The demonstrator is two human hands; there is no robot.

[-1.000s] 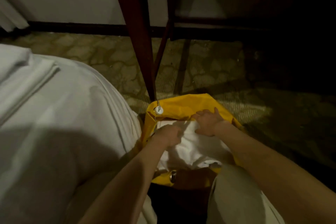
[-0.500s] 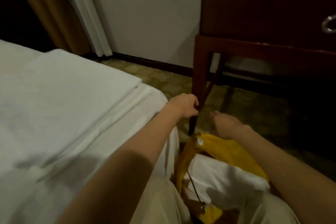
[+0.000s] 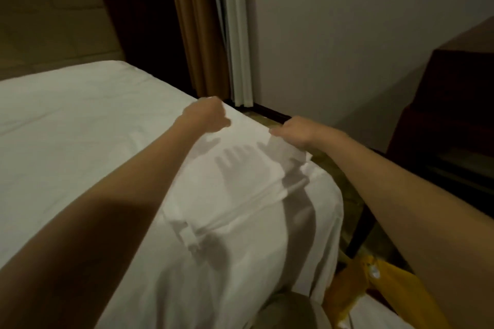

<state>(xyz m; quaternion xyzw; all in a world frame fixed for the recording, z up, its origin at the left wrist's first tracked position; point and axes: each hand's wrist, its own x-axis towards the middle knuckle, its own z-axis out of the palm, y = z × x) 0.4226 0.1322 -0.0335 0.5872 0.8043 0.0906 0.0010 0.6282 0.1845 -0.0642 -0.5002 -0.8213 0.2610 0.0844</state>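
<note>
Left hand and right hand, fingers curled, seemingly pinch the folded sheet.

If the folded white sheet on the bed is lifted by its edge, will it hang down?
Probably floppy: the folded sheet drapes over the bed edge and wrinkles. It looks thin, so likely light. Layers may slide apart, as left hand and right hand grip one edge only.

Folded sheet on bed, near right edge. Left hand holds its far corner, right hand its right edge. Bag on floor right of bed; curtain behind.
</note>
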